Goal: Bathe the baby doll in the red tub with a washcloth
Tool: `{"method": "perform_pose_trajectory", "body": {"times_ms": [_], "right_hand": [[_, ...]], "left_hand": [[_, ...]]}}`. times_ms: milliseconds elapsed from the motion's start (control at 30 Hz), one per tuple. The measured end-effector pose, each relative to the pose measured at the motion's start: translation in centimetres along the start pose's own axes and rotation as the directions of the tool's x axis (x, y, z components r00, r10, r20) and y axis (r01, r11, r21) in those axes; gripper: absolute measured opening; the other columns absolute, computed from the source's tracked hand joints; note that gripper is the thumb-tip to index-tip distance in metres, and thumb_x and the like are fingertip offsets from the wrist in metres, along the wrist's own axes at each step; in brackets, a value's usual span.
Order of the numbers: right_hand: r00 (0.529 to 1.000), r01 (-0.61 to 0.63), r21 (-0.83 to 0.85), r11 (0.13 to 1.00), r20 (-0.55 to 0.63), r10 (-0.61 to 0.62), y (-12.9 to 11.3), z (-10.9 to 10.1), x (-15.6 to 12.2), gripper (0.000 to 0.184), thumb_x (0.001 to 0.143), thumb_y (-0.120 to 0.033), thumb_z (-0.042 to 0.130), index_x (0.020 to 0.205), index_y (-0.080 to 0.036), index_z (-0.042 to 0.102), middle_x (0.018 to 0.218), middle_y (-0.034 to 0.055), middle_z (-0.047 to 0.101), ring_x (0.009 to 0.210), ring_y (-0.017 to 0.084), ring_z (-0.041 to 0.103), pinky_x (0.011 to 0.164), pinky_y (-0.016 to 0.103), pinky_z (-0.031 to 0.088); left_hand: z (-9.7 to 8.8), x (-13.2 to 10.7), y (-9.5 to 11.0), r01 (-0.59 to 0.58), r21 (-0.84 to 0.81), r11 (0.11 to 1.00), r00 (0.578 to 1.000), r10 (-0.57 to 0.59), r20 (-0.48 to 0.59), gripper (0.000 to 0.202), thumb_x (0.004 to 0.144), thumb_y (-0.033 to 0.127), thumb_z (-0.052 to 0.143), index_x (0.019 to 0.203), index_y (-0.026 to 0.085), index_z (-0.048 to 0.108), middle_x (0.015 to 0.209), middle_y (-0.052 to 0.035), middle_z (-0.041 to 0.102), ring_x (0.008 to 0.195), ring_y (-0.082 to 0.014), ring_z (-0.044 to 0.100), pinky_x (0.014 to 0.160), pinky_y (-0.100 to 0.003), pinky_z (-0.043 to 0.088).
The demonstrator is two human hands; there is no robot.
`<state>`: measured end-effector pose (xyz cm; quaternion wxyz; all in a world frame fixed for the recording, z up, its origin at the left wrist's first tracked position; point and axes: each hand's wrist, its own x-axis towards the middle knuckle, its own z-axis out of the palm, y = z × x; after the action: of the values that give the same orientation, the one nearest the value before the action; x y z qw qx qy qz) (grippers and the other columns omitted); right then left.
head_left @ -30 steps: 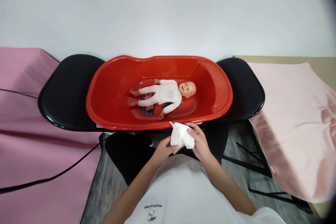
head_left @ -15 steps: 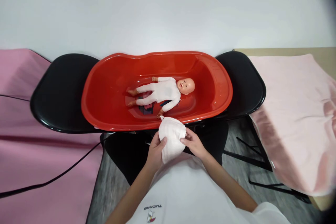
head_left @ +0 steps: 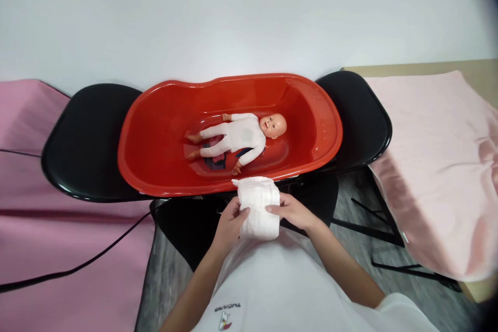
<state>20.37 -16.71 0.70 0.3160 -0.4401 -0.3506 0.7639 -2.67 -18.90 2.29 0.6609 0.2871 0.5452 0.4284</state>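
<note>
A folded white cloth (head_left: 259,212) is held up between my two hands, just in front of the tub. My left hand (head_left: 231,220) grips its left edge, thumb on the near face. On the right edge, my right hand (head_left: 291,210) pinches it between thumb and fingers. Beyond the cloth, a baby doll (head_left: 246,135) in a white body lies on its back in the red baby bathtub (head_left: 163,182), head to the right and feet to the left. The fingers behind the cloth are partly hidden.
The tub rests across black seats (head_left: 89,140) that stick out on both sides. A pink sheet (head_left: 78,249) with a black cord over it lies at left. At right, a pale pink blanket (head_left: 436,155) covers a table. A white wall (head_left: 233,15) stands behind.
The cloth has gone from a rounded, drooping shape to a squarer, flatter fold, with both hands still gripping its sides. The doll keeps its place; the view has tilted slightly.
</note>
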Motion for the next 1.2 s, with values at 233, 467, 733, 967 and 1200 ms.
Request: {"method": "perform_pose_trajectory", "body": {"times_ms": [233,467,733,967,1200], "right_hand": [[0.907,0.419,-0.120,0.900,0.109,-0.407,-2.7,0.6,-1.3,0.037,0.091,-0.052,0.089,0.066,-0.025,0.085,0.103,0.0107,0.084,0.084,0.025,0.079,0.075,0.037,0.062],[0.948,0.317,0.171,0.933,-0.095,-0.305,-1.4,0.9,-0.6,0.067,0.089,-0.065,0.089,0.148,-0.035,0.075,0.133,0.0103,0.082,0.123,0.028,0.078,0.108,0.043,0.060],[0.997,0.045,0.179,0.983,-0.070,-0.033,2.5,-0.2,0.6,0.072,0.062,-0.060,0.107,0.115,-0.016,0.087,0.111,0.0137,0.086,0.095,0.028,0.082,0.093,0.041,0.063],[0.840,0.255,-0.216,0.943,-0.434,-0.327,-8.6,-8.0,-0.8,0.059,0.066,-0.060,0.104,0.103,-0.016,0.088,0.102,0.0126,0.086,0.089,0.029,0.082,0.086,0.043,0.067],[0.409,0.006,-0.999,0.032,-0.027,-0.912,-20.9,-19.1,1.8,0.039,0.104,-0.035,0.066,0.137,-0.020,0.080,0.144,0.0160,0.076,0.134,0.035,0.071,0.117,0.054,0.054]], "left_hand": [[0.8,-0.7,3.6,-0.457,0.056,0.888,0.885,0.448,0.124,0.035,0.081,0.034,0.096,0.057,0.020,0.076,0.109,-0.0130,0.081,0.091,-0.0273,0.074,0.077,-0.034,0.056],[1.9,0.1,1.8,-0.420,-0.098,0.902,0.907,0.421,-0.005,0.025,0.087,0.027,0.089,0.065,0.022,0.078,0.118,-0.0108,0.083,0.102,-0.0292,0.078,0.079,-0.034,0.059],[2.1,1.1,0.9,-0.134,-0.148,0.980,0.991,0.134,-0.008,0.035,0.075,0.017,0.083,0.110,0.022,0.088,0.129,-0.0093,0.083,0.113,-0.0263,0.077,0.089,-0.030,0.060],[1.6,1.9,-1.1,-0.158,-0.053,0.986,0.987,0.157,-0.022,0.041,0.079,0.027,0.084,0.119,0.019,0.082,0.131,-0.0143,0.082,0.105,-0.0287,0.082,0.095,-0.042,0.064],[1.9,1.7,-1.2,-0.151,-0.020,0.988,0.988,0.151,-0.040,0.044,0.083,0.045,0.088,0.115,0.018,0.075,0.118,-0.0146,0.082,0.093,-0.0264,0.082,0.087,-0.041,0.067]]}}
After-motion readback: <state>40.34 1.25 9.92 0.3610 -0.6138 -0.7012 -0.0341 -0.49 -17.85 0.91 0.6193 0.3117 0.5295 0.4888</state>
